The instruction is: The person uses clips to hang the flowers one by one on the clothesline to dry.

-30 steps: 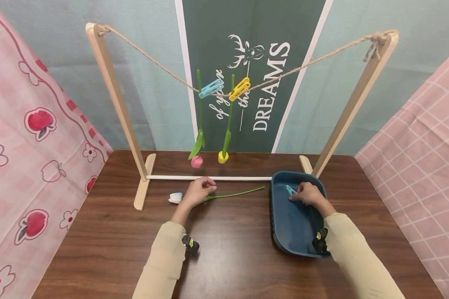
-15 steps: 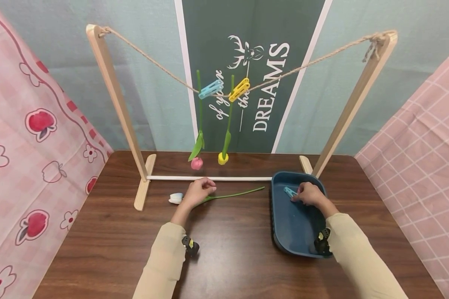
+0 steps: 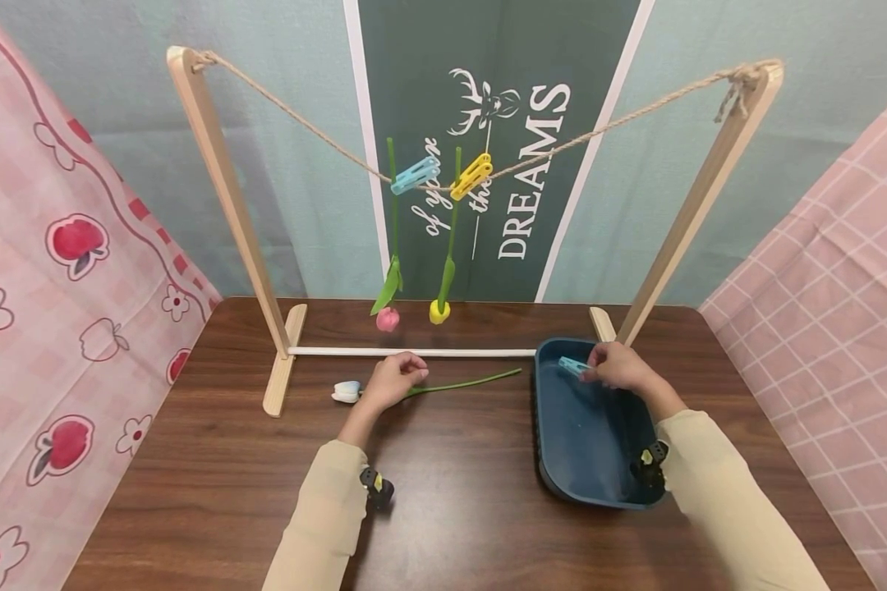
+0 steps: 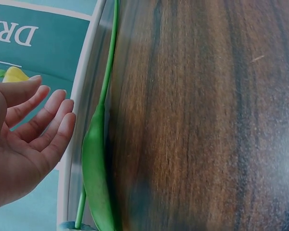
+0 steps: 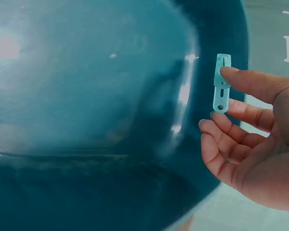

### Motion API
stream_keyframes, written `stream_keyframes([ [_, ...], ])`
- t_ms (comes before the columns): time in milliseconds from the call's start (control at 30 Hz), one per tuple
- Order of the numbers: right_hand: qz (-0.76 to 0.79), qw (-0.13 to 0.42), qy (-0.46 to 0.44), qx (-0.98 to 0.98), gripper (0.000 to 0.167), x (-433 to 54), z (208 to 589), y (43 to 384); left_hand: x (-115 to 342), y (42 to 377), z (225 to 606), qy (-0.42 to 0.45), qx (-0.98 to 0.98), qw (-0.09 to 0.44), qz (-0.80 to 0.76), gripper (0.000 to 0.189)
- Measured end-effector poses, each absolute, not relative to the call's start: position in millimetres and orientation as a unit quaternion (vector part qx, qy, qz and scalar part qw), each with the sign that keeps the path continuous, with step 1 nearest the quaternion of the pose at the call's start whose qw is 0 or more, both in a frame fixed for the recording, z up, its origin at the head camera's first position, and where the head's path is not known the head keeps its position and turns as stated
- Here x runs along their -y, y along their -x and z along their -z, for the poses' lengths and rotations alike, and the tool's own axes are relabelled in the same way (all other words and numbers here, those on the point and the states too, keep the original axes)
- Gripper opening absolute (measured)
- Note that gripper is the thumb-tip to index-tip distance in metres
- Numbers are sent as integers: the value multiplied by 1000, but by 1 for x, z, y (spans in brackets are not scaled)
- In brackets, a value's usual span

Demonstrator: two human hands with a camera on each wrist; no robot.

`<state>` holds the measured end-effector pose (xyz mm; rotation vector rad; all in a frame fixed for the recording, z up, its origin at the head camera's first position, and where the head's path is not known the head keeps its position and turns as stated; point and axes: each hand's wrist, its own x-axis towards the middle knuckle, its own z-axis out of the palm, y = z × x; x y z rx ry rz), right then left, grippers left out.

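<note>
Over the blue basin (image 3: pixel 595 460), my right hand (image 3: pixel 621 367) pinches a light blue clothespin (image 5: pixel 222 83) between thumb and fingers. My left hand (image 3: pixel 395 379) hovers just above a white tulip (image 3: pixel 346 391) lying on the table; its fingers are loosely bent and hold nothing. In the left wrist view the tulip's green leaf (image 4: pixel 97 168) and stem run beside that hand, apart from it. A pink tulip (image 3: pixel 388 318) hangs upside down from the rope by a blue clothespin (image 3: pixel 415 176). Beside it a yellow tulip (image 3: pixel 439 311) hangs by a yellow clothespin (image 3: pixel 471 176).
A sagging rope (image 3: pixel 296 115) joins two wooden posts, the left post (image 3: pixel 225 189) and the right post (image 3: pixel 698 205). A white rod (image 3: pixel 480 353) links their feet low above the brown table (image 3: pixel 458 509). Printed cloths stand around the back and sides.
My right hand has shifted slightly right and up with the clothespin, which has turned to lie flatter. The left hand stays where it was above the white tulip.
</note>
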<state>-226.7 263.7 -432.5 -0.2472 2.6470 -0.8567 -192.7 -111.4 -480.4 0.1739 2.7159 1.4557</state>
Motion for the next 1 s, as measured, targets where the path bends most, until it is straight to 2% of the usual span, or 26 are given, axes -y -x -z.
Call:
stream_keyframes([
  [467, 255, 117, 166, -945, 22, -231, 404, 232, 93, 197, 474, -92, -876, 25, -473, 9],
  [1000, 252, 129, 214, -935, 22, -188, 385, 229, 69, 200, 460, -117, -864, 51, -488, 12],
])
